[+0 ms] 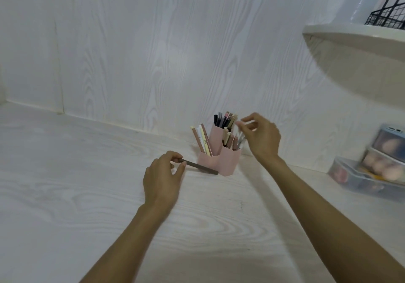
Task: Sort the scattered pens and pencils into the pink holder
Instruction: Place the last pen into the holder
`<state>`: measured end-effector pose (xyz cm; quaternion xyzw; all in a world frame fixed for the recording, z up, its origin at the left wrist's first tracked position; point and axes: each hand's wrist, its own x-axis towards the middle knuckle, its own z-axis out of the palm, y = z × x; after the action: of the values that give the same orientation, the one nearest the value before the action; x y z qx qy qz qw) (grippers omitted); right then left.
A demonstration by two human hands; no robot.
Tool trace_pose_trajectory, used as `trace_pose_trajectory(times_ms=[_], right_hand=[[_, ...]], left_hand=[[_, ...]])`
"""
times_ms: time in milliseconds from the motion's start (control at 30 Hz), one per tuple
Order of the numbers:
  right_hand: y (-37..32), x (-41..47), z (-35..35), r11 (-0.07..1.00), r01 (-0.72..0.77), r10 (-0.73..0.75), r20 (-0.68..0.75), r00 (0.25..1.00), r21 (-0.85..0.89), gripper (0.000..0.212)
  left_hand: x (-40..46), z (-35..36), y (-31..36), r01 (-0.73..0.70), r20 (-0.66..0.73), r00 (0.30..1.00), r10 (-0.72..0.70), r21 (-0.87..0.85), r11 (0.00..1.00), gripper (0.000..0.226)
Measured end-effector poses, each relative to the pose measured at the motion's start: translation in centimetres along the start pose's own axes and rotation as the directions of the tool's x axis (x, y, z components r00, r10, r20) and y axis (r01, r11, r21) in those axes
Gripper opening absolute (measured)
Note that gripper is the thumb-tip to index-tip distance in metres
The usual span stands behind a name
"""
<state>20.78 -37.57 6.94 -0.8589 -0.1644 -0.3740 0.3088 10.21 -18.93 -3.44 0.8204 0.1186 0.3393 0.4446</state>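
left hand (163, 173) pinched dark pen (200, 167) by its near end, tip on surface (87, 173) touching holder (221, 162) | pen likely light, stiff, slippery; mid-barrel grip steadier | right hand (260, 138) loosely curled over holder near back edge, apparently empty

**A home desk nook**

This looks like a desk corner in a home. A pale wood-grain desk (65, 173) meets a matching wall panel (131, 41). At the upper right a rounded white shelf (350, 37) carries a black wire basket (385, 17). At the right edge stand stacked clear plastic boxes (370, 168), blurred, with pinkish rounded items inside. A pink holder (221, 160) full of pens stands at centre.
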Motion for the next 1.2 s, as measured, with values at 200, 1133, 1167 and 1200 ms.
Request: trace_pose_trajectory(times_ms=[200, 1133, 1167, 1200], right_hand=[[2.1, -3.1, 0.4, 1.000, 0.001, -0.004, 0.163, 0.987, 0.020, 0.045], [7.9, -9.6, 0.6, 0.960, -0.280, 0.239, 0.450, 0.860, 0.025, 0.060], [7.5, -9.5, 0.6, 0.942, -0.325, 0.249, 0.470, 0.847, 0.086, 0.070], [7.1, -9.4, 0.7, 0.922, -0.359, 0.248, 0.491, 0.835, 0.143, 0.080]], left_hand=[[0.0, -0.3, 0.5, -0.015, -0.076, 0.997, 0.006, -0.114, 0.993, 0.015], [3.1, 3.3, 1.4, -0.155, 0.014, 0.988, 0.155, 0.046, 0.987, 0.079], [2.5, 3.3, 1.0, -0.063, 0.081, 0.995, 0.060, 0.036, 0.997, 0.083], [2.1, 3.4, 0.8, 0.004, 0.169, 0.985, -0.015, 0.064, 0.998, 0.085]])
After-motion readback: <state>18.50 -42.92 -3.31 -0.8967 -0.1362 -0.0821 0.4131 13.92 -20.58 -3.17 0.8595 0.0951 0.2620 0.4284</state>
